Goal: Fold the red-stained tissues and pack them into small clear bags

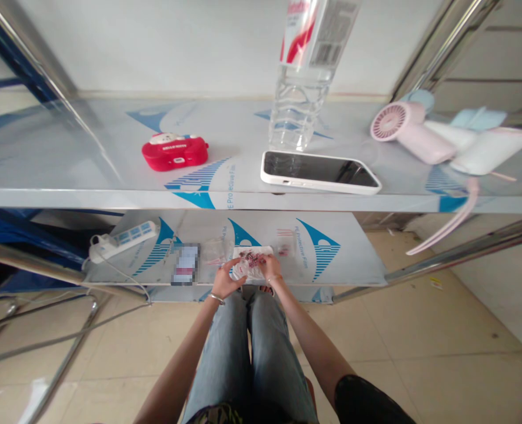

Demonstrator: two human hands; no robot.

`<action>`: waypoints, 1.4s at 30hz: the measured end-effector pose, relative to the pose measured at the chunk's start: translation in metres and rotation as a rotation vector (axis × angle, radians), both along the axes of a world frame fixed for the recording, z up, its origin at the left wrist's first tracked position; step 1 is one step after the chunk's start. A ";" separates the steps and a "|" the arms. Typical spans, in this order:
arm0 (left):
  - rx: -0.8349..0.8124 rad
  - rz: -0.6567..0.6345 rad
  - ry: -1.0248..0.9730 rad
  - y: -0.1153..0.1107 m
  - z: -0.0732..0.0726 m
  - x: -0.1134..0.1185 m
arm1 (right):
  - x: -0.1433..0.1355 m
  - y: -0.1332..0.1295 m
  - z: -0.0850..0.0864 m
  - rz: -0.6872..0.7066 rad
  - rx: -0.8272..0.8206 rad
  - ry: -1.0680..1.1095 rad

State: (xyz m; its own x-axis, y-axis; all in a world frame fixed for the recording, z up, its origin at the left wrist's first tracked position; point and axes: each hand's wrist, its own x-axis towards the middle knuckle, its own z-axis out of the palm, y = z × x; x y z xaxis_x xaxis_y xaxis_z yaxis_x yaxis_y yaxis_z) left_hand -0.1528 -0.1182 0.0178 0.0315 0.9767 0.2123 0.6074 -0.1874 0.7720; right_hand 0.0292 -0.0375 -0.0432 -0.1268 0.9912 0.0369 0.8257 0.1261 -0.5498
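On the lower shelf lies a white pad or cloth (255, 274) with a heap of small dark red pieces (255, 258), too small to name. My left hand (226, 284) is at the pad's left side, thumb and fingers curved around something clear and plastic-looking (242, 268). At the right side of the heap, the fingers of my right hand (271, 270) are drawn together at the red pieces; what they pinch is hidden. Clear plastic bags lie to either side: one (215, 251) beyond my left hand, another (286, 242) with a few red bits beyond my right.
A phone with a lit screen (185, 265) and a power strip (130, 237) are on the lower shelf's left. The upper shelf (110, 197) overhangs, carrying a red case (175, 154), a water bottle (296, 109), a white-cased phone (320, 172) and handheld fans (419, 135) with a hanging strap.
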 end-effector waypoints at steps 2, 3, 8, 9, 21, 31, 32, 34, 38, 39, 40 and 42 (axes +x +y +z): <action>-0.004 -0.007 0.019 0.000 0.000 0.001 | 0.000 0.001 -0.001 -0.001 0.009 -0.007; -0.007 -0.008 0.031 0.000 0.001 0.002 | 0.000 0.001 -0.002 0.001 0.016 -0.006; -0.022 -0.003 0.069 -0.002 0.004 0.004 | 0.002 0.001 -0.013 -0.015 0.101 0.075; -0.025 0.000 0.069 -0.002 0.005 0.004 | 0.002 0.001 -0.016 -0.027 0.137 0.102; -0.029 0.026 0.046 -0.001 0.004 0.001 | -0.008 -0.018 0.027 -0.030 0.314 0.524; -0.037 0.027 0.075 0.000 0.003 0.008 | -0.009 -0.028 0.035 -0.003 0.333 0.548; -0.037 0.028 0.073 0.000 0.003 0.008 | -0.007 -0.024 0.026 -0.028 0.320 0.513; -0.037 0.030 0.064 0.000 0.004 0.007 | -0.004 -0.019 0.010 -0.020 0.264 0.415; -0.045 0.033 0.039 -0.002 0.005 0.004 | -0.004 -0.017 -0.013 0.027 0.173 0.259; -0.045 0.034 0.034 -0.002 0.005 0.003 | -0.005 -0.018 -0.016 0.027 0.167 0.229; -0.046 0.035 0.030 -0.002 0.005 0.002 | -0.006 -0.019 -0.018 0.026 0.165 0.203; -0.049 0.041 0.021 -0.002 0.004 0.001 | -0.007 -0.019 -0.018 0.032 0.166 0.172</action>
